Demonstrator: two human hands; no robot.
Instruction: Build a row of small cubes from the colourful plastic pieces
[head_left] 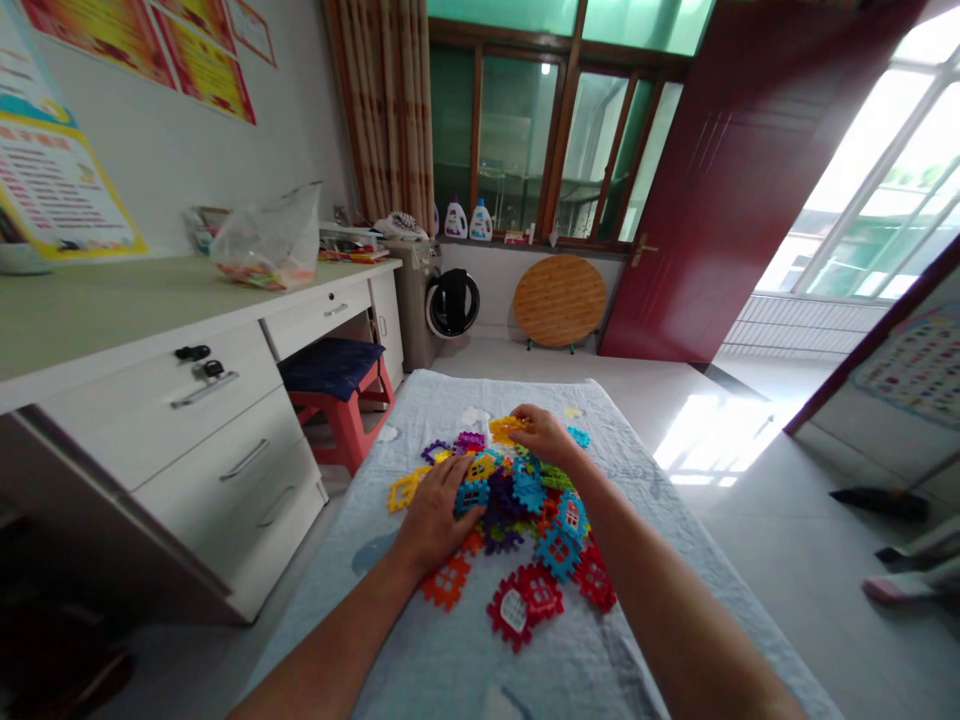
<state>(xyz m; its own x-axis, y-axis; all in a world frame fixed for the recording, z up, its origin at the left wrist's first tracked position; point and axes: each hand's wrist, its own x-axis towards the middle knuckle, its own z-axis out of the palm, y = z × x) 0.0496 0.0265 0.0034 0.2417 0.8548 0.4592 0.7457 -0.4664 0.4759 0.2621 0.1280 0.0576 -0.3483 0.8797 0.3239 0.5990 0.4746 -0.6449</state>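
A pile of colourful plastic interlocking building pieces with notched edges lies on a cloth-covered table (420, 655). My left hand (439, 508) rests on the pile's left side, fingers stretched out and thumb apart, beside a blue window piece (472, 496). At the far side of the pile, my right hand (546, 438) has its fingers closed on a yellow building piece (505, 430). Nearer to me lie an orange window piece (447, 582) and joined red pieces (538, 592). Dark purple pieces (504, 505) sit mid-pile. My right forearm hides part of the right edge.
On the left stands a white desk (172, 300) with a plastic bag (270, 240) on top. A red stool (349, 430) with a dark cushion is beside the table. Beyond are a washing machine (416, 300), a folded round table (560, 300) and a dark red door (720, 180).
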